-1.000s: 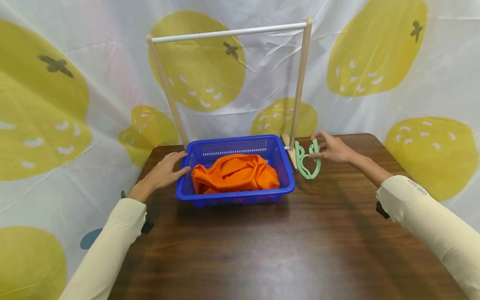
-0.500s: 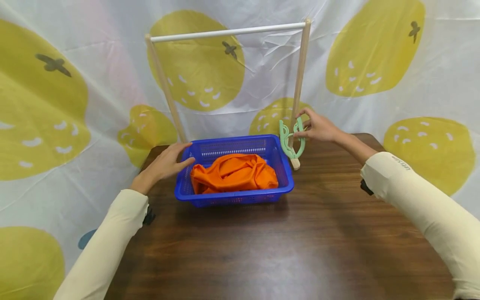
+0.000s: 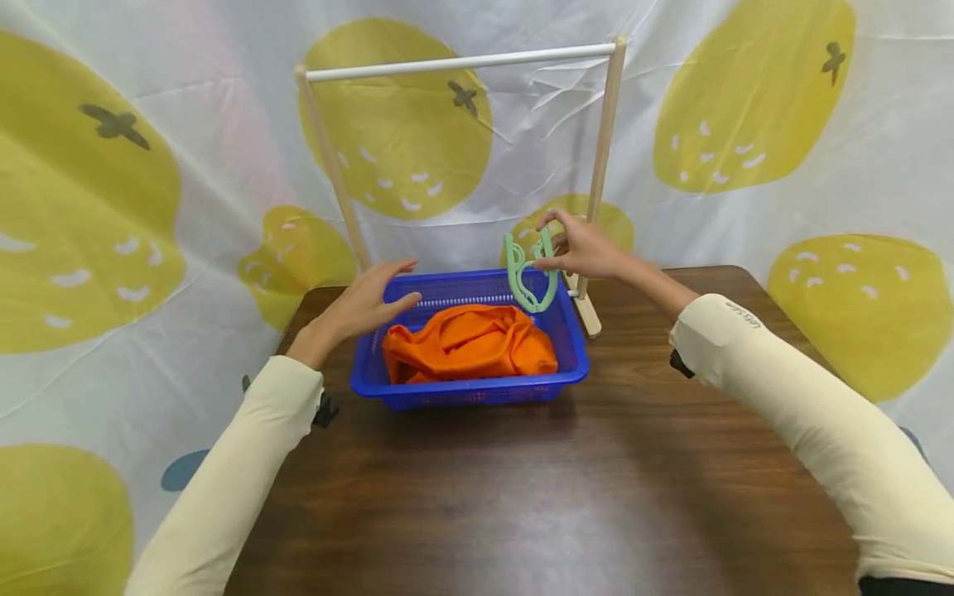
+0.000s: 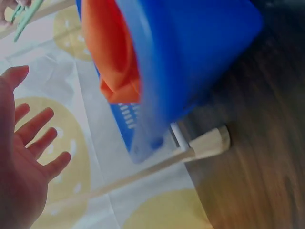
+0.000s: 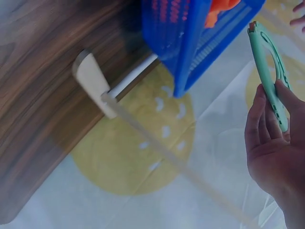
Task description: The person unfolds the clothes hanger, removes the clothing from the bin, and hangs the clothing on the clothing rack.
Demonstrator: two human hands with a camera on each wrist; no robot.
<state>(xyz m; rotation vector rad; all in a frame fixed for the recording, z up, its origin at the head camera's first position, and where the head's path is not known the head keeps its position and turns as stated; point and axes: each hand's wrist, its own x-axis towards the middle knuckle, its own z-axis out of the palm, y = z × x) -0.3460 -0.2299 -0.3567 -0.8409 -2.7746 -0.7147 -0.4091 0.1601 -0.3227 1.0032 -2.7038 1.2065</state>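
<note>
My right hand (image 3: 585, 248) pinches one arm of a light green folding clothes hanger (image 3: 513, 271), which is folded into a U shape. It holds the hanger up over the back right of a blue plastic basket (image 3: 469, 386). In the right wrist view, thumb and fingers grip the lower end of the hanger (image 5: 262, 67). Crumpled orange cloth (image 3: 477, 339) lies in the basket. Over the basket's left side, my left hand (image 3: 358, 305) has its fingers spread and holds nothing. The left wrist view shows its palm and parted fingers beside the basket (image 4: 190, 57).
Behind the basket stands a clothes rack with a white top bar (image 3: 462, 63) and wooden posts. Its right foot (image 3: 587, 316) rests beside the basket on the brown wooden table (image 3: 477, 488). A lemon-print curtain (image 3: 246, 165) hangs close behind.
My right hand has carried the hanger up and left, from the table beside the rack's foot to over the basket. My left hand has left the basket's left rim and moved right and up.
</note>
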